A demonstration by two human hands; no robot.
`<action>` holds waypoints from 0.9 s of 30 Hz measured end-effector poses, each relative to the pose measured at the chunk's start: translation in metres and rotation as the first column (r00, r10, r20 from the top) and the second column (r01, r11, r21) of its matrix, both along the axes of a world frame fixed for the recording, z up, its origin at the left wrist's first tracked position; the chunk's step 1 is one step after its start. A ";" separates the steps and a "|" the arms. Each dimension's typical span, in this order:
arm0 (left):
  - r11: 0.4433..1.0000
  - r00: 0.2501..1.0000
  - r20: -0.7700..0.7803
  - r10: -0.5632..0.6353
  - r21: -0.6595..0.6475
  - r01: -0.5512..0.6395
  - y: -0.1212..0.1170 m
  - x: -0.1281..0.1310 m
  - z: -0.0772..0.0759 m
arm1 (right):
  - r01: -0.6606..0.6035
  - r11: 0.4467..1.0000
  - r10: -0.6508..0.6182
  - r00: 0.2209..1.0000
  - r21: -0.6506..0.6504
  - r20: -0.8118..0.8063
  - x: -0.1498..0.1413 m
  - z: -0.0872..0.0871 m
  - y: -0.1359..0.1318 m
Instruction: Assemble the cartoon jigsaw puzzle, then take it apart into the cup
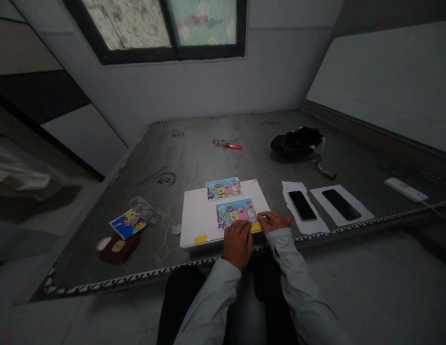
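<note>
A bright cartoon picture [232, 214] lies on a white box [197, 215] at the edge of the low platform. My left hand [239, 243] rests over the picture's lower edge, its fingers laid on the surface and partly hidden. At the right edge of the same picture, my right hand [275, 221] has thumb and fingertips pinched together; anything between them is too small to make out. Just behind lies a second, matching cartoon card [223, 189], untouched. Yellow tape [201, 238] shows on the box's near left edge, with more yellow beneath my right hand.
Left of the box are a blue cartoon card [129, 223], clear plastic packaging [147, 211], a brown case [119, 249] and a round lid [176, 229]. To the right lie two phones [302, 206] on white sheets, and a power strip [405, 189]. Farther back are a red packet [228, 144] and a dark cap [298, 142].
</note>
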State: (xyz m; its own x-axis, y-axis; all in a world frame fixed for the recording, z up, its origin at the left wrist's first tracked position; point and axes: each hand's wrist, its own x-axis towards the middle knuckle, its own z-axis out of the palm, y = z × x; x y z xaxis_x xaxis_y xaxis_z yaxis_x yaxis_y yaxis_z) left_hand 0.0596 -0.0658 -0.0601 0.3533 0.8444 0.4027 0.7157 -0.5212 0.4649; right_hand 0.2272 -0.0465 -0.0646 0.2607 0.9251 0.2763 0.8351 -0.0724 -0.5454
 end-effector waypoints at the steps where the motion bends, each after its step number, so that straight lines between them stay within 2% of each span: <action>1: 1.000 1.000 0.000 0.002 -0.001 -0.002 0.000 0.000 0.000 | -0.013 1.000 0.013 1.000 -0.011 0.015 0.000 -0.001 0.000; 3: 1.000 1.000 0.003 0.001 -0.001 -0.001 0.000 0.000 0.000 | -0.015 1.000 0.015 0.999 -0.004 0.029 0.001 -0.003 0.000; 7: 1.000 1.000 0.008 -0.004 0.007 0.004 0.000 0.001 0.000 | 0.071 0.993 -0.072 0.997 0.091 0.014 0.003 -0.002 0.000; 10: 1.000 1.000 0.008 0.003 0.022 -0.004 0.000 0.001 0.000 | 0.100 0.990 -0.103 0.995 0.103 0.017 0.005 -0.003 0.000; 15: 0.999 1.000 0.010 -0.003 0.040 0.002 -0.001 0.001 -0.001 | 0.057 0.995 -0.059 0.998 0.078 0.028 0.003 -0.011 0.000; 21: 0.998 1.000 0.015 -0.006 0.055 0.005 -0.002 0.000 -0.002 | 0.019 0.994 -0.024 0.999 0.108 0.042 0.000 -0.015 0.000; 27: 0.993 0.995 0.055 0.082 0.078 -0.086 0.001 -0.010 -0.005 | 0.036 0.986 -0.045 0.997 0.165 0.056 0.003 -0.022 -0.001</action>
State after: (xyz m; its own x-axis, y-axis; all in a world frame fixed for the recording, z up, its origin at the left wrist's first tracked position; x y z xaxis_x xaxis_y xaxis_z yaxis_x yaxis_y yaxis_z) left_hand 0.0492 -0.0649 -0.0647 0.2599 0.8344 0.4861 0.7346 -0.4975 0.4613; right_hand 0.2299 -0.0477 -0.0862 0.2754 0.8552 0.4391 0.8647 -0.0208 -0.5019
